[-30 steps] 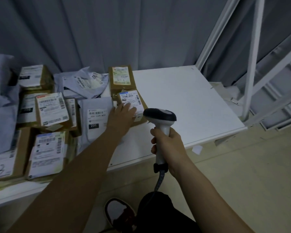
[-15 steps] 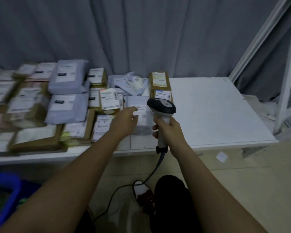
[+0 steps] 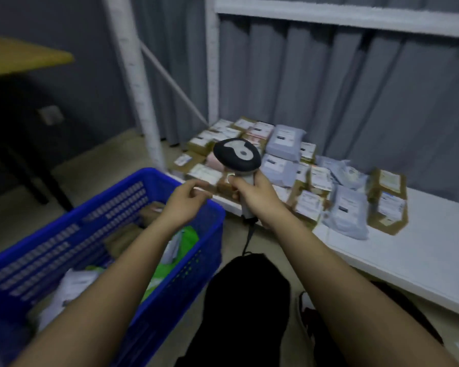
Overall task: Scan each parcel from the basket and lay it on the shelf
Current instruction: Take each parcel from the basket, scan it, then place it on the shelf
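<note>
Fingers of left hand loosely curled, empty, above blue basket, parcels inside. Right hand gripping scanner. Shelf right, stocked. Likely between parcels; next: reach down, pick one.

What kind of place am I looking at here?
Probably a parcel sorting or pickup room: labelled parcels cover a white shelf, more wait in a blue basket, and the right hand holds a scanner.

Dim room: grey curtain, beige floor, yellow-topped table at left.
</note>
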The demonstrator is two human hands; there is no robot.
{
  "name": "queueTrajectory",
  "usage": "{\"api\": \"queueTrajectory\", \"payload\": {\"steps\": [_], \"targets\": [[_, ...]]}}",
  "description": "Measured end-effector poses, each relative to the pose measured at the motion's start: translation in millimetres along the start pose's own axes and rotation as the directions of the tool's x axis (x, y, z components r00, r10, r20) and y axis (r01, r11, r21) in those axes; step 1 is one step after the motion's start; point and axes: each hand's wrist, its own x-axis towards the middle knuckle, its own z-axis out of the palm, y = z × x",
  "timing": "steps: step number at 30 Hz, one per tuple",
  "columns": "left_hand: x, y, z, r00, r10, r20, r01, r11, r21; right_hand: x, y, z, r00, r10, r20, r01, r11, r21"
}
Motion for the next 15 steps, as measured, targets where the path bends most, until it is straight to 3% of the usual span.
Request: {"api": "queueTrajectory", "payload": {"steps": [6, 10, 15], "targets": [[-73, -86, -120, 0.940, -0.279, -0.198, 0.258, 0.958, -0.125, -26, 12, 143, 0.970, 0.104, 0.219, -0.113, 0.993, 0.032], [-114, -145, -168, 0.873, -0.428, -0.232, 0.422, 0.903, -0.080, -51, 48, 207, 0.911, 0.185, 0.369, -0.158, 0.982, -0.103], [-140, -221, -197, 0.749, -0.557, -0.358, 0.577, 0.815, -0.061, -66, 84, 255, 0.873, 0.267, 0.409, -0.227, 0.963, -0.145]]}}
